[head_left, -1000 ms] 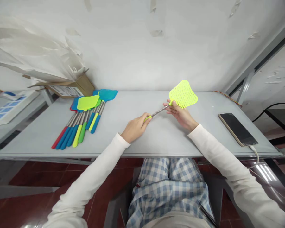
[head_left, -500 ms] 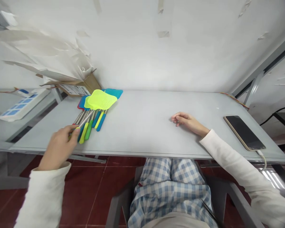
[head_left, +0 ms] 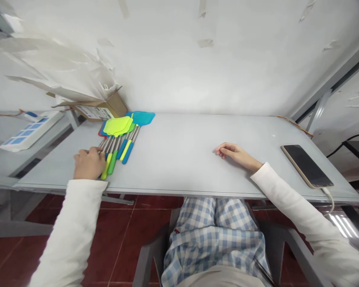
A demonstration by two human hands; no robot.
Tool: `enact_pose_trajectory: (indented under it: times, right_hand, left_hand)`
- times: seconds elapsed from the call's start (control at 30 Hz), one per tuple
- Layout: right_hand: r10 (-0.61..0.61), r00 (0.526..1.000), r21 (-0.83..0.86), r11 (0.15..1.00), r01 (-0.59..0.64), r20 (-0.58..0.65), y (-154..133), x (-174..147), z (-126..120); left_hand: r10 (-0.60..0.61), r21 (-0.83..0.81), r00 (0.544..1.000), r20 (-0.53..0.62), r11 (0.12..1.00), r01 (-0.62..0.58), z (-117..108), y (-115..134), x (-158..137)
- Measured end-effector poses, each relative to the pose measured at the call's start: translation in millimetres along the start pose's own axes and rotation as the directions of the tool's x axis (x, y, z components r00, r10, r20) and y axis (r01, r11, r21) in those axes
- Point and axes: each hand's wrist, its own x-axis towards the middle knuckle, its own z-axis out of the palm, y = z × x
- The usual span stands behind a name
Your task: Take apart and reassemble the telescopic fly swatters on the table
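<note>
Swatter laid on pile (head_left: 119,135) | left hand (head_left: 89,163) curled on handles | right hand (head_left: 235,153) loose, grey table (head_left: 182,159)

Grey table (head_left: 182,167), white wall (head_left: 179,67)

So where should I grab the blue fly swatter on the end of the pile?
Probably by its blue grip, coming from the table's near edge. That fly swatter lies flat on the right flank of the pile, handle end pointing toward the person and open table on its right. The left hand rests on the pile's other side; the right hand lies apart.
</note>
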Motion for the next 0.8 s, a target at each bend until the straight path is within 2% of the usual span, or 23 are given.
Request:
enact_pose_trajectory:
  times: [0.1, 0.2, 0.3, 0.47, 0.67, 0.8]
  right_hand:
    - [-0.005, 1.0, -0.016, 1.0, 0.005, 0.011, 0.5, -0.3, -0.3]
    - [-0.01, 1.0, -0.03, 0.999, 0.011, 0.014, 1.9, 0.2, 0.1]
    - [-0.015, 1.0, -0.029, 0.999, 0.015, 0.0, 2.8, 1.0, 1.1]
    - [-0.009, 1.0, -0.038, 0.999, 0.008, -0.015, 2.5, 1.7, 1.9]
    - [-0.021, 1.0, -0.053, 0.998, 0.021, -0.003, 4.8, 1.8, 1.2]
    - [-0.025, 1.0, -0.081, 0.996, 0.025, 0.007, 7.1, 2.1, 0.5]
  left_hand:
    - [-0.051, 0.084, 0.998, -0.03, 0.995, 0.053, -5.3, 9.9, -9.0]
    - [0.035, 0.093, 0.996, -0.083, 0.995, -0.028, -11.4, 32.0, -21.2]
    - [0.149, 0.073, 0.987, -0.058, 0.987, -0.145, -11.7, 59.8, -27.6]
    - [0.122, 0.087, 0.993, 0.007, 0.989, -0.122, -3.5, 94.0, -22.2]
    - [0.088, 0.06, 0.995, 0.038, 0.994, -0.09, 1.9, 108.1, -18.5]
    - [0.135, 0.042, 0.991, 0.009, 0.99, -0.135, 7.4, 111.8, -20.0]
